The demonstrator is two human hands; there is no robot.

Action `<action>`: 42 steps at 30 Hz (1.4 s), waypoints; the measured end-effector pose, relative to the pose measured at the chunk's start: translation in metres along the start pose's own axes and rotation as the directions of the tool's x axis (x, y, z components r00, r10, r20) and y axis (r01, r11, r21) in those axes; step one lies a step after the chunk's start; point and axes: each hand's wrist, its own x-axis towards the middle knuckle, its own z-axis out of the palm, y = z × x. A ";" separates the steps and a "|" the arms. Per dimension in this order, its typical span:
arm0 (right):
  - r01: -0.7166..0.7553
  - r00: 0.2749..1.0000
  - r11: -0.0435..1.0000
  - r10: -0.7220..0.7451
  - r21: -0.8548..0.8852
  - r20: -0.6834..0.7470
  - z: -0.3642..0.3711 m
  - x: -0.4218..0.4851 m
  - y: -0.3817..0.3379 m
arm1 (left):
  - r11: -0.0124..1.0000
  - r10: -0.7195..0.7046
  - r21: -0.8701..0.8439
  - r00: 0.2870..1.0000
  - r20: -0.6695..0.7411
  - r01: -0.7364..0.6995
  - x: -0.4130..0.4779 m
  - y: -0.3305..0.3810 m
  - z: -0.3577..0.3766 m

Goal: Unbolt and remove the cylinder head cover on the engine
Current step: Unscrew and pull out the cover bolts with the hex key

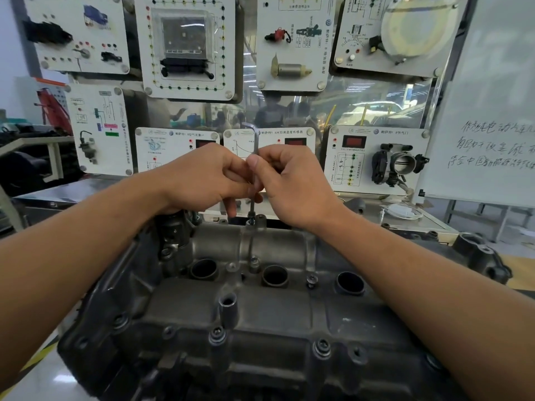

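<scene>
At the far left, white plastic boards (100, 127) hang on a clear panel, each with small parts screwed on and printed diagrams.

The left hand (208, 180) reaches in over the engine with its fingers curled tight, pinching the thin shaft of a hex key (256, 146) from the left. One finger hangs lower, pointing down towards the metal. The key is a slim, dull steel rod bent into an L. It stands nearly upright, and its short arm points left at the top. Its lower end sits in a small round bolt (251, 220) on the far edge of the cover (275, 314).

The right hand (292, 186) meets the left at the same shaft. Its thumb and forefinger are closed on the key and the other fingers are folded in behind.

The cover fills the lower middle of the view, under both forearms. It is a dark grey, rough cast-metal block with ribs and rounded humps. Three round, smooth-walled holes (275, 275) run in a row across it, and a short open tube (228, 308) stands up in front of them. Flanged bolts (322, 347) sit along its near edge.

Further right, a board holds a black and silver throttle part (401, 166) with a round bore. At the far right a smooth whiteboard (492, 111) leans in, with handwritten characters on it.
</scene>
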 end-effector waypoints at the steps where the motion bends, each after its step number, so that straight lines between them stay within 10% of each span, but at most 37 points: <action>1: 0.008 1.000 1.000 -0.008 -0.017 0.004 0.001 0.000 0.000 | 1.000 0.002 0.011 1.000 -0.003 -0.002 0.000 0.000 0.000; 42: -0.038 0.985 0.994 0.055 0.099 -0.167 0.006 0.002 -0.001 | 0.999 0.033 -0.025 0.993 -0.114 -0.036 -0.004 0.009 0.006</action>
